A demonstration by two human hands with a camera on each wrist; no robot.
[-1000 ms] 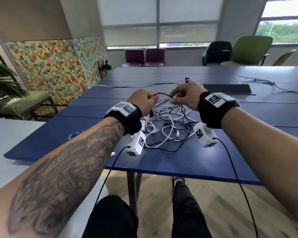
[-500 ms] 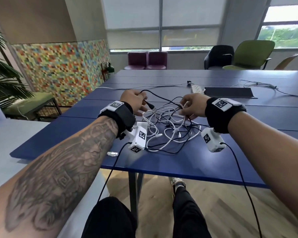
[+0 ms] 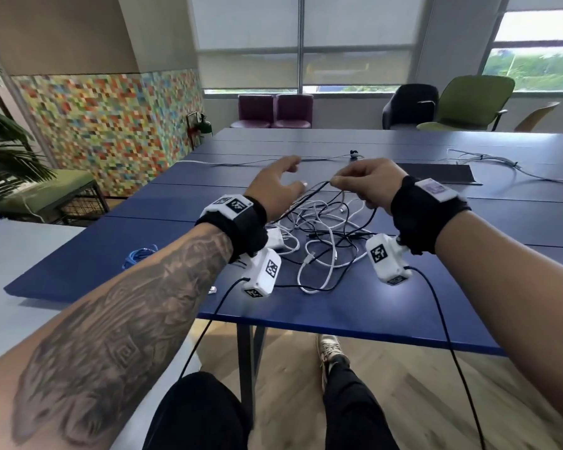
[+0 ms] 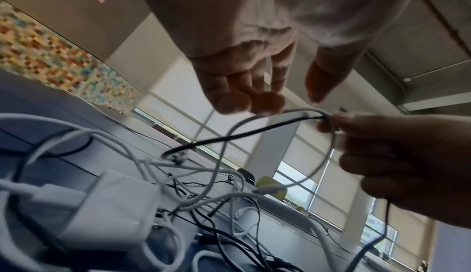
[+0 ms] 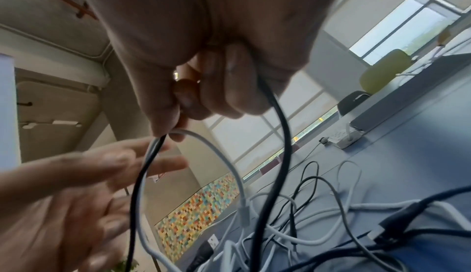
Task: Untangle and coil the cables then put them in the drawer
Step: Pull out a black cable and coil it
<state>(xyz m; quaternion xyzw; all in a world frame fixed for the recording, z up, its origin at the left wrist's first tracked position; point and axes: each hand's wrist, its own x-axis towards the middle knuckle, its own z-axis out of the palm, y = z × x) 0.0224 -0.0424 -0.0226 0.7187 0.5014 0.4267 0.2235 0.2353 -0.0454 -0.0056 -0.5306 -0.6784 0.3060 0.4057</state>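
Tangle [image 3: 319, 235]: black and white cables, heaped on the blue desk [image 3: 403, 306] near its near edge, between the two forearms. Uncoiled, loops crossing one another.

Charger [image 3: 275, 237]: white plug block, at the left side of the tangle, a white lead running from it; seen close in the left wrist view [image 4: 112, 205].

Right hand [image 3: 368, 183]: raised above the tangle, thumb and forefinger pinching a black cable [image 3: 306, 196] and a white cable [image 5: 219, 155] together at one point. In the right wrist view the black cable [image 5: 142, 173] also passes out under the curled fingers [image 5: 229, 95] and hangs in a loop down to the heap.

Left hand [image 3: 278, 186]: just left of the pinch point, fingers spread and loose, gripping nothing; fingertips [image 4: 267, 101] near the lifted strands, contact not clear.

Blue cable [image 3: 139, 254]: bunched at the left edge of the desk, apart from the tangle.

Black mat [image 3: 442, 173]: flat, far right of the desk.
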